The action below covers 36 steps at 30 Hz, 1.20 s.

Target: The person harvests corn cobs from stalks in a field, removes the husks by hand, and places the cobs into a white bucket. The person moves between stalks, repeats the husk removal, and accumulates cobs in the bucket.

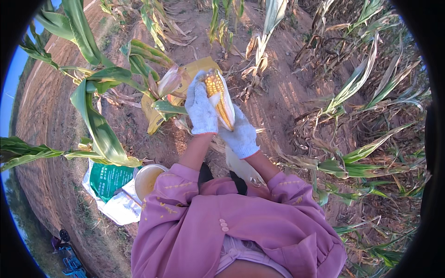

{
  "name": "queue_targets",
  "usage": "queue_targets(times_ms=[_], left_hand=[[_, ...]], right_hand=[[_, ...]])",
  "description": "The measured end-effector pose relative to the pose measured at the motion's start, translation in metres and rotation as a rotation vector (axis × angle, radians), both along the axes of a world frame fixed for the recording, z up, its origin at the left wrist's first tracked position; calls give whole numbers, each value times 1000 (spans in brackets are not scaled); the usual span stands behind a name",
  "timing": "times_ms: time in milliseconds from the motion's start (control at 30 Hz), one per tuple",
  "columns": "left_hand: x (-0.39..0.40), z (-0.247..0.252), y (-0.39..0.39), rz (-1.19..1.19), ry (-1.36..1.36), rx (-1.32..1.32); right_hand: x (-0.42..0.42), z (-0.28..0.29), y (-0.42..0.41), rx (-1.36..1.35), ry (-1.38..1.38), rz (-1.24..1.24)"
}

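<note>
A partly husked ear of yellow corn (219, 99) is held in front of me, its tip pointing away and upward. My left hand (201, 106), in a white knit glove, grips the ear's left side near the tip. My right hand (240, 129), gloved the same way, is around the lower end from behind, and its fingers are mostly hidden. Pale husk (226, 91) still lines the ear's right side, and a small flap crosses the kernels. Just left of my left hand, another ear in its husk (170, 81) hangs on a green corn stalk (120, 74).
Behind my hands a yellow bag (153, 114) with writing lies on the soil. At lower left stand a pale bucket (147, 180) and a white-and-green printed sack (111, 180). Dry corn plants (347, 163) line the right. A blue vehicle (73, 262) is far off at lower left.
</note>
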<state>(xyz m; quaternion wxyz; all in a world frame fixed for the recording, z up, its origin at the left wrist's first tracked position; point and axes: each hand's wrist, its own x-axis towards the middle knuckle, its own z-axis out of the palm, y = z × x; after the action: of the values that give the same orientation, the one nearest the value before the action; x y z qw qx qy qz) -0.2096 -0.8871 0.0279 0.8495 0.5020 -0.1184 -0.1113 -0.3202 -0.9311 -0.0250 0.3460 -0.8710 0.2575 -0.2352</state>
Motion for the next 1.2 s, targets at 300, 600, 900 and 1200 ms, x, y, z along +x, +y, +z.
queue_targets(times_ms=[300, 600, 900, 1200], left_hand=[[-7, -33, 18, -722, 310, -367], [-23, -58, 68, -997, -70, 783], [-20, -58, 37, -1041, 774, -91], [-30, -50, 26, -748, 986, -327]], right_hand=[[13, -9, -14, 1328, -587, -150], [2, -15, -28, 1177, -643, -185], [7, -14, -21, 792, -303, -33], [-13, 29, -24, -91, -118, 257]])
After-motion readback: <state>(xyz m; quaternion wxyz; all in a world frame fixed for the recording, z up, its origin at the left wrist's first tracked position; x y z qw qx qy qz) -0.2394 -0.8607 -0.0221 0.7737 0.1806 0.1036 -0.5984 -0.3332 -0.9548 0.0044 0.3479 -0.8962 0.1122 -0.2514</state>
